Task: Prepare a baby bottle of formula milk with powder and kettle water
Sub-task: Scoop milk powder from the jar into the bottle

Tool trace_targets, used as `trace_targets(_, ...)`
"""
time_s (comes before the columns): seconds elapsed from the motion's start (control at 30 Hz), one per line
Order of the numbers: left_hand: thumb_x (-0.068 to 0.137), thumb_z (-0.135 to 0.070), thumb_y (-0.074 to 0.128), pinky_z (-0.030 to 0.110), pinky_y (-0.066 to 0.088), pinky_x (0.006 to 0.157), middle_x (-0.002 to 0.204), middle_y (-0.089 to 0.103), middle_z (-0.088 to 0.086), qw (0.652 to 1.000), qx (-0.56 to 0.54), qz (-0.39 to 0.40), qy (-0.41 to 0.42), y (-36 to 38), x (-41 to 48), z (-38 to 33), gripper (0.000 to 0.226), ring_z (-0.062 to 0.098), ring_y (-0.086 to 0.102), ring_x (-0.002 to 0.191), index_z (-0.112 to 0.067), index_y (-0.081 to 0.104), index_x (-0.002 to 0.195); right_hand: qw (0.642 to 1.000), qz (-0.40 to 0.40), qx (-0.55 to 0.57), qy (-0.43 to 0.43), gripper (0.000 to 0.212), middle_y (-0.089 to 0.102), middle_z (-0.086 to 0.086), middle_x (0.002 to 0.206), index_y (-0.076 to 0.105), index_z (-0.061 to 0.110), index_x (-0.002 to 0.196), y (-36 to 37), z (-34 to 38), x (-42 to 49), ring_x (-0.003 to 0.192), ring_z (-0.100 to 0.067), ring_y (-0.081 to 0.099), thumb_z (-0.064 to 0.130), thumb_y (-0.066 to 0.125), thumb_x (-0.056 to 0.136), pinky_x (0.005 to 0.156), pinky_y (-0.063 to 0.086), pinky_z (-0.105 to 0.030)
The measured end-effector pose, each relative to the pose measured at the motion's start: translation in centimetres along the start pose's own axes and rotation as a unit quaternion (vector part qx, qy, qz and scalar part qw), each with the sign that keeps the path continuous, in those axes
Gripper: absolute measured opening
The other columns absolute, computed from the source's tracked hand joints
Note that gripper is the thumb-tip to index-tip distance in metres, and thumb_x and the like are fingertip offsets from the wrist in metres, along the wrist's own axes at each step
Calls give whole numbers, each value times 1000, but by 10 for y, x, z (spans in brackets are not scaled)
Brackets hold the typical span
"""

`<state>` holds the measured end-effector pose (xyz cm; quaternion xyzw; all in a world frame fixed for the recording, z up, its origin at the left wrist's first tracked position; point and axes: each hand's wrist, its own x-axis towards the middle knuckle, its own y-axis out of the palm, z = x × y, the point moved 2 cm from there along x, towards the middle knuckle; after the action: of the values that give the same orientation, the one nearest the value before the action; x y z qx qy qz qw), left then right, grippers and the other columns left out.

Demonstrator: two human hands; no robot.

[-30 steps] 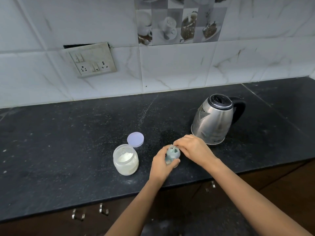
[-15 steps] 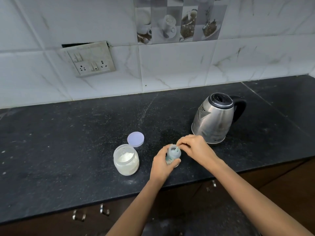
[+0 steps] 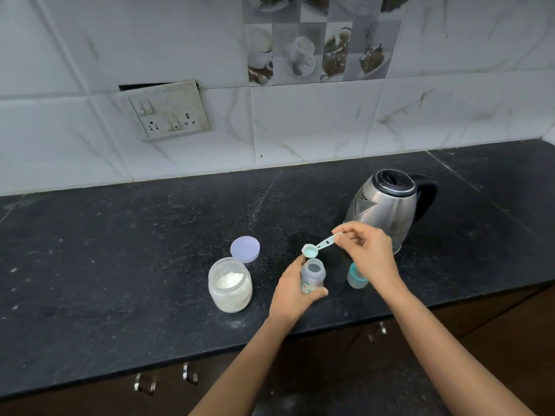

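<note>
Dosing powder: left hand (image 3: 292, 288) gripping the open bottle (image 3: 313, 274) upright on the counter (image 3: 120, 265) beside the powder jar (image 3: 230, 285); right hand (image 3: 368, 253) pinching the scoop (image 3: 322, 244) just above its mouth; next move probably a level dip into the jar

worktop (image 3: 120, 265): black, flecked all over with fine pale grey specks
wall tiles (image 3: 315, 124): white, marbled with thin grey-brown veins
picture tile (image 3: 318, 52): grey and white checks, printed with white cups and brown drinks
socket plate (image 3: 168, 112): off-white, smudged grey
kettle (image 3: 384, 211): dull silver steel body with dark stains; black lid and handle
jar (image 3: 230, 285): clear, white powder inside
jar lid (image 3: 245, 249): pale lilac
bottle (image 3: 313, 276): clear greyish, small multicoloured print low on the side
scoop (image 3: 318, 246): pale mint green, dark marks along the handle
bottle cap (image 3: 356, 276): teal ring, clear bluish cover
cupboards (image 3: 510, 319): dark brown
cupboard handles (image 3: 189, 373): shiny silver
</note>
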<state>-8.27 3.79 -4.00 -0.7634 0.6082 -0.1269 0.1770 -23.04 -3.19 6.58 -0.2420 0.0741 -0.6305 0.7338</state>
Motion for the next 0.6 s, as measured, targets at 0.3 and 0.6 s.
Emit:
trace_targets(0.3, 79, -38, 74, 28, 26, 115, 155, 28, -2, 997, 48, -18, -64, -14, -44, 37, 91, 11, 29, 140, -18, 21, 151, 990, 93, 98, 28, 15, 72, -4, 72, 69, 11, 89, 89, 45, -1, 68, -11, 69, 1, 61, 82, 70, 57, -26)
trace_targets(0.6, 79, -28, 74, 31, 35, 109, 143, 46, 2, 994, 40, -70, -77, -42, -64, 52, 77, 12, 42, 130, -13, 35, 145, 979, 193, -23, -67, 5, 56, 19, 79, 72, 8, 82, 171, 36, -21, 74, 2, 56, 7, 67, 83, 67, 37, -3)
